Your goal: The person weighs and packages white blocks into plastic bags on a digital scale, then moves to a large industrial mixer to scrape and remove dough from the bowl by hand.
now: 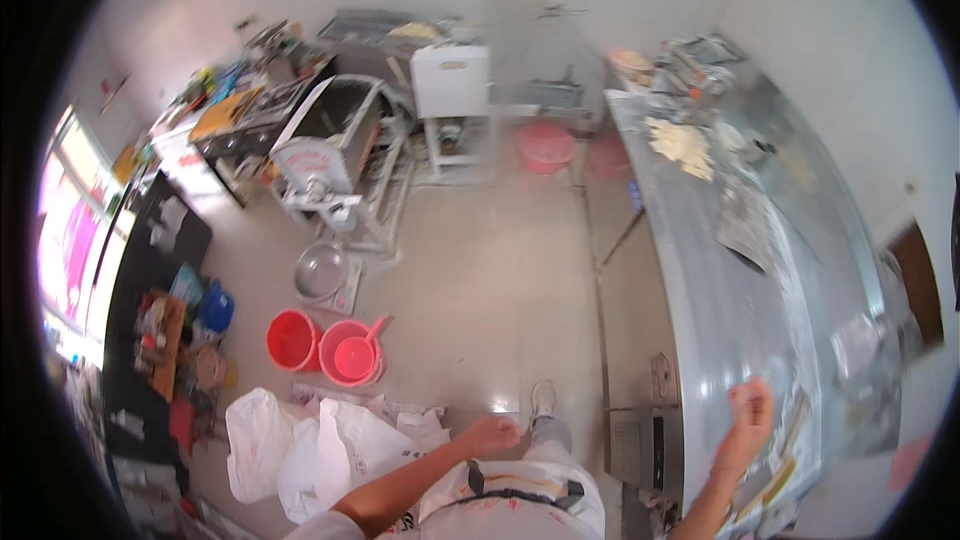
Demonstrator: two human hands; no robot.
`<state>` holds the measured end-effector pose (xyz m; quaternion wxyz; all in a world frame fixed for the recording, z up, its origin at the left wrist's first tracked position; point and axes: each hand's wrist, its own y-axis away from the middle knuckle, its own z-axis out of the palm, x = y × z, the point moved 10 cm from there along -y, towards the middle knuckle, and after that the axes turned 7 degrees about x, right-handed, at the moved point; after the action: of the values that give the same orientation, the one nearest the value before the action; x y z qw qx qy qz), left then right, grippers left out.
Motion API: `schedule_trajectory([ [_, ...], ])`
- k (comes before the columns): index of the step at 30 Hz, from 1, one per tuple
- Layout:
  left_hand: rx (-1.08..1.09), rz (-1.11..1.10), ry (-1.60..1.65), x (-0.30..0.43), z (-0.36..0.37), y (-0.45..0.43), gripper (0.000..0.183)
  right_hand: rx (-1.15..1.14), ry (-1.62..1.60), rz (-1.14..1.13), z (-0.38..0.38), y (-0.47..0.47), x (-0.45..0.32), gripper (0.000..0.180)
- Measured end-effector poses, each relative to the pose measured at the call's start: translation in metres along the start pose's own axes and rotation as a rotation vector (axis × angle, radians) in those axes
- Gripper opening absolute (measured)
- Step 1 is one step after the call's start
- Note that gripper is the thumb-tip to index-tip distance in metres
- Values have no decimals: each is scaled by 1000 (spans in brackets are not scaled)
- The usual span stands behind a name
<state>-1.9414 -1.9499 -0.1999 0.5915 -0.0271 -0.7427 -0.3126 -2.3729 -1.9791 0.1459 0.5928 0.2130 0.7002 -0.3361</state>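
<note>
My left hand point(495, 433) is in front of my waist, above the white apron point(517, 502), its fingers curled; nothing shows in it. My right hand point(751, 399) is over the near part of the long metal worktable point(720, 330), fingers bent; whether it touches the surface is not plain. Farther along that table lie a pile of pale dough pieces point(679, 146) and a flat grey sheet point(742, 229). A wooden stick point(776, 484) lies near my right forearm.
White sacks point(352, 446) stand on the floor at the left, near red buckets point(294, 341), a pink dipper point(356, 356) and a metal bowl on a scale point(321, 271). Beyond are a dough mixer point(322, 146), a white stand point(451, 82) and a pink basin point(546, 148). A dark counter point(150, 255) lines the left.
</note>
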Motion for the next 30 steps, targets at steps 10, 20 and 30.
schedule_trajectory([
  [10, 985, -656, 673, -217, -294, -23, 19, -1412, 394, 75, 496, 64, 202, 33],
  [20, 1444, -740, -452, -259, -852, -148, 41, -1357, 895, -89, 716, -8, 319, 26],
  [30, 1024, -642, -1008, -330, -1103, -279, 53, -1381, 1218, 177, 884, -13, 306, 36],
])
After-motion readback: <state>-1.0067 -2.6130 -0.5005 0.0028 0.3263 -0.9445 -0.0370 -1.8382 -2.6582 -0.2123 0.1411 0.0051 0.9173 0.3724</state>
